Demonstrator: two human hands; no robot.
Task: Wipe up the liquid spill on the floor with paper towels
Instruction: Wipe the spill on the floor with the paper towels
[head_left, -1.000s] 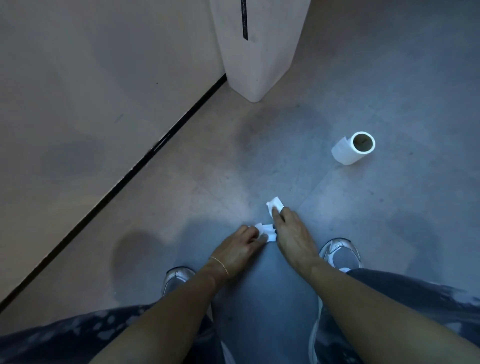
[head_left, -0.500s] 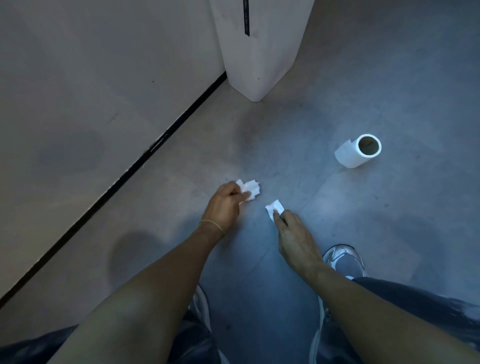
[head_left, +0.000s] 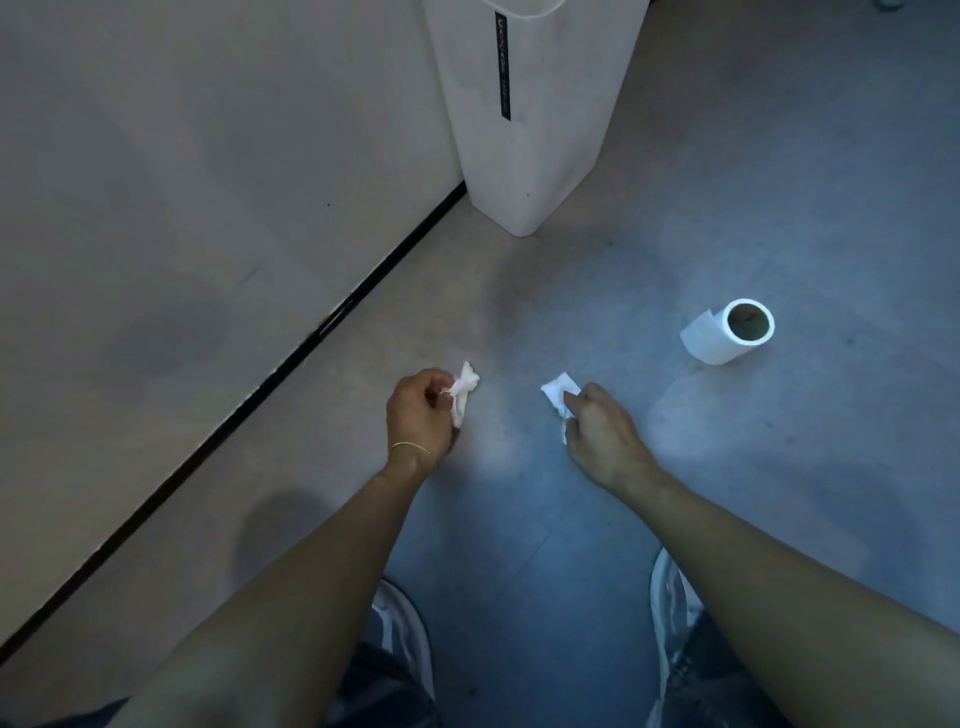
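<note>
My left hand (head_left: 418, 413) is closed around a crumpled white paper towel (head_left: 463, 389), held just above the grey floor. My right hand (head_left: 602, 434) pinches a second, flatter piece of paper towel (head_left: 558, 391) against or just over the floor. The two hands are apart, with a pale sheen of floor (head_left: 506, 452) between them. I cannot make out a distinct puddle in this dim light. A nearly used-up paper towel roll (head_left: 727, 332) lies on its side to the right, beyond my right hand.
A tall white bin (head_left: 524, 135) stands at the back against the wall. A black baseboard strip (head_left: 270, 374) runs diagonally along the wall on the left. My two shoes (head_left: 402, 629) sit near the bottom, under my forearms.
My hands were together near my feet, each on a towel piece. The left hand has swung forward and left with its crumpled piece, and both hands now sit farther from my shoes.
</note>
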